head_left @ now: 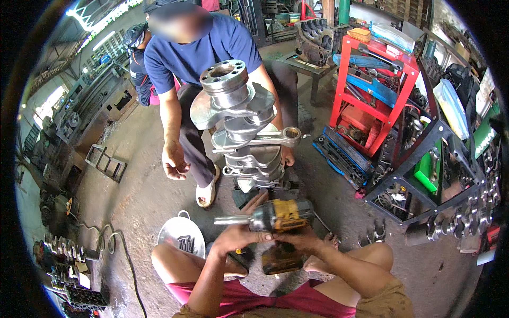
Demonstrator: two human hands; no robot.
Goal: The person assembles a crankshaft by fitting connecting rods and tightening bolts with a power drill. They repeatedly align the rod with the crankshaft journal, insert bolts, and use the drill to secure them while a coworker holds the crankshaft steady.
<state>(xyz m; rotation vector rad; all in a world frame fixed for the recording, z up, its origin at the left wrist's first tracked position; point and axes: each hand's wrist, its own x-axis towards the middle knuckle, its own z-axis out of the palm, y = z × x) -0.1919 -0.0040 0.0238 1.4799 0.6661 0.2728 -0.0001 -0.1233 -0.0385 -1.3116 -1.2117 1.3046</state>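
A yellow and black cordless impact wrench (289, 213) lies level across my lap, a long silver socket (231, 219) on its nose pointing left. My right hand (302, 238) wraps its handle, above the battery. My left hand (239, 238) is closed around the underside of the front housing, fingers partly hidden. Just beyond stands a large steel crankshaft (246, 127), upright, with a connecting rod (268, 139) sticking out to the right. Several more rod parts sit lower on it. A white metal bowl (183, 220) with dark bolts (185, 243) rests on the floor at my left knee.
A co-worker in a blue shirt (212, 45) sits behind the crankshaft, one hand (175, 160) hanging free, the other beside its lower part. Right: a red tool rack (339, 90), a blue toolbox (339, 159) and a black metal shelf (387, 185). A cable (127, 259) crosses the left floor.
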